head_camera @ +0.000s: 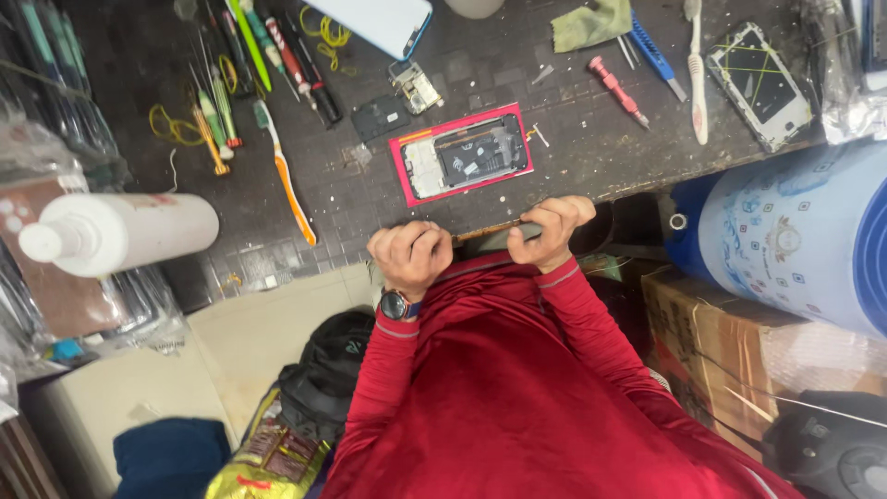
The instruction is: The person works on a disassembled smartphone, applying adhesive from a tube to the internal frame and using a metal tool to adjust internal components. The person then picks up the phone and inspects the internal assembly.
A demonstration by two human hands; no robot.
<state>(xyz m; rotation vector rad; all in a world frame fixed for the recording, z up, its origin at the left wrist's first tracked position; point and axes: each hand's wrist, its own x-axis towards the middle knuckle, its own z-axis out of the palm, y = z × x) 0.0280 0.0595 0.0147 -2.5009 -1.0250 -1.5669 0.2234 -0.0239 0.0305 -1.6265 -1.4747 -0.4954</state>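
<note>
Both my hands grip a thin flat panel [488,231], seen edge-on, at the near edge of the dark workbench [591,157]. My left hand [411,257], with a wristwatch below it, is closed on the panel's left end. My right hand [554,226] is closed on its right end. Just beyond the hands an opened phone with a red frame [462,152] lies flat on the bench, its insides showing. A small circuit module [414,86] and a dark flat part [381,117] lie beyond it.
On the bench lie several screwdrivers [277,55], an orange toothbrush [288,180], a white toothbrush [698,74], a red screwdriver [619,90] and a cracked white phone [762,83]. A white bottle [120,231] lies left; a blue-and-white drum [795,236], a cardboard box [730,342] and a black bag [323,379] sit below.
</note>
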